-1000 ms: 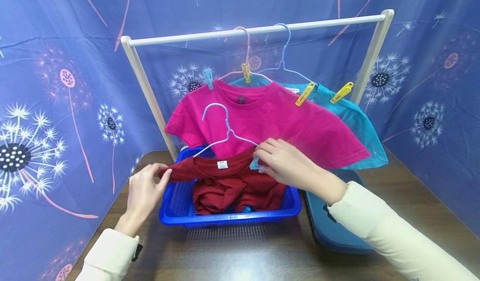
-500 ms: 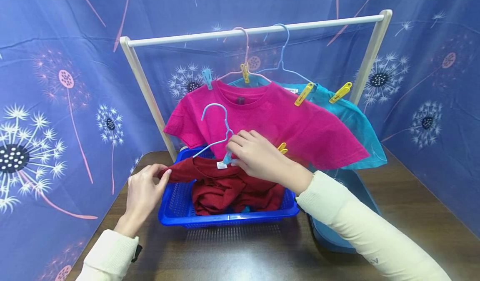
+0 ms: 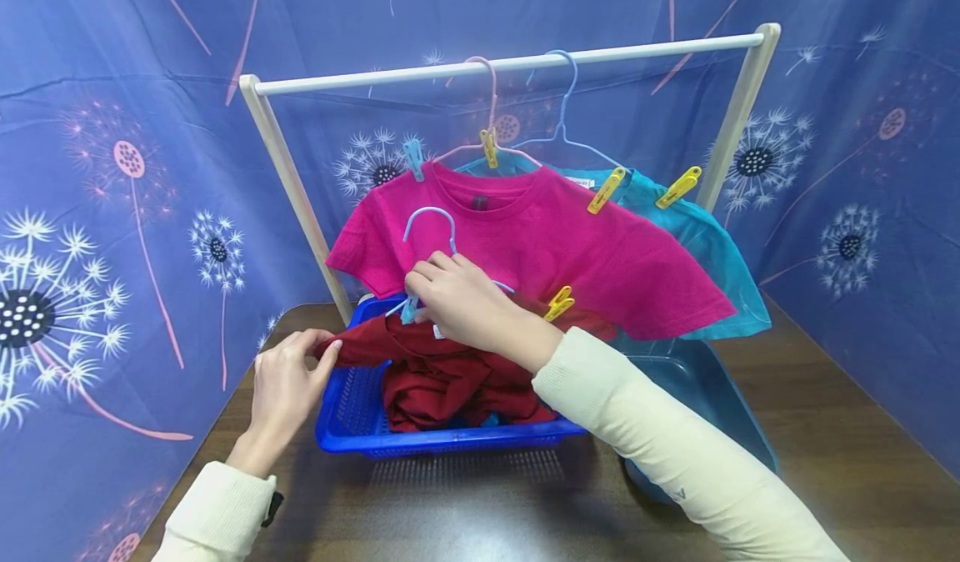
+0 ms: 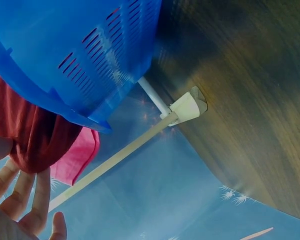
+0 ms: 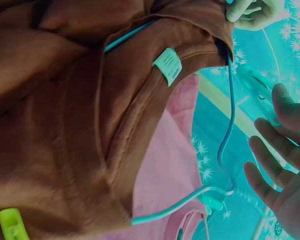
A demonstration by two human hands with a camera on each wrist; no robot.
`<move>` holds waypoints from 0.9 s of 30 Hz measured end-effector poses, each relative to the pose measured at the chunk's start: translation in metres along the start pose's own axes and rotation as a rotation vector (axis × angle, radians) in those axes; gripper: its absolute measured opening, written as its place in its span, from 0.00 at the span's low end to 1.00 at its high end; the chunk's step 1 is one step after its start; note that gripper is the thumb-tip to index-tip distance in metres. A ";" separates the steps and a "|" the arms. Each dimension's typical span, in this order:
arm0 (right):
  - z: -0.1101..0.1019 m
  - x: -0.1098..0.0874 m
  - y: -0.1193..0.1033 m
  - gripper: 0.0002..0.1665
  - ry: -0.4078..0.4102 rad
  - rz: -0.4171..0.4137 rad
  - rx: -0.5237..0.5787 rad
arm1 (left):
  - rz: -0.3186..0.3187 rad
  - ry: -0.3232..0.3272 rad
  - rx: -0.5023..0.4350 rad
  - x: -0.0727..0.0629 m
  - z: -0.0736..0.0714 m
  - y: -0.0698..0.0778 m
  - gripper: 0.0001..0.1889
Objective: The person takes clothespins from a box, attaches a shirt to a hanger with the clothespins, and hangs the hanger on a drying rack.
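A dark red T-shirt (image 3: 442, 391) lies bunched in a blue basket (image 3: 450, 440), its neckline on a light blue wire hanger (image 5: 232, 105). My left hand (image 3: 288, 374) pinches the shirt's left shoulder or sleeve between thumb and fingers, also seen on the red cloth (image 4: 35, 135) in the left wrist view. In my right hand (image 3: 468, 303) a light blue clothespin (image 5: 255, 87) is pinched by thumb and index finger, near the hanger's left arm and apart from the cloth. One yellow clothespin (image 3: 558, 303) sits on the shirt's right shoulder. The right hand hides part of the neckline.
Behind stands a rack with a white bar (image 3: 660, 50). A pink T-shirt (image 3: 517, 228) and a turquoise T-shirt (image 3: 723, 253) hang there on hangers with clothespins. To the right, a dark teal tub (image 3: 705, 378) is on the wooden table (image 3: 847, 429).
My right hand has moved left across the shirt with the light blue clothespin, from the right shoulder to the hanger's left arm, uncovering the yellow clothespin. The left hand has stayed in place.
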State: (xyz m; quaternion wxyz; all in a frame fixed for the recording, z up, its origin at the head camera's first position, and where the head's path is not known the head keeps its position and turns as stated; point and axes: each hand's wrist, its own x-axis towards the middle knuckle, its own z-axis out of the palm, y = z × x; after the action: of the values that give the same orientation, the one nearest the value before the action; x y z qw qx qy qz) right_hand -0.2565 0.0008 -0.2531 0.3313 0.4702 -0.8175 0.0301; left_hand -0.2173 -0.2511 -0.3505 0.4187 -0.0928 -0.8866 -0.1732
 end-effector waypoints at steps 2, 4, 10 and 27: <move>0.001 0.005 -0.003 0.12 -0.001 -0.004 -0.008 | 0.001 0.002 -0.001 0.000 0.000 0.000 0.04; 0.002 0.010 -0.005 0.11 -0.004 -0.009 -0.025 | 0.003 0.004 -0.002 0.000 0.000 0.000 0.04; 0.007 0.026 -0.013 0.10 -0.032 -0.011 -0.059 | 0.015 0.012 0.003 -0.001 0.000 0.001 0.04; 0.015 0.055 -0.033 0.15 -0.217 -0.022 -0.217 | 0.017 0.006 0.004 0.001 -0.001 0.003 0.04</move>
State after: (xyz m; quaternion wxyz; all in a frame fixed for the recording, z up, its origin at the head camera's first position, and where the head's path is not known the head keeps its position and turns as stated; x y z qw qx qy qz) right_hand -0.2565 -0.0639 -0.2421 0.2904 0.4409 -0.8417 -0.1129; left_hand -0.2160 -0.2491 -0.3487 0.4229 -0.0991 -0.8849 -0.1682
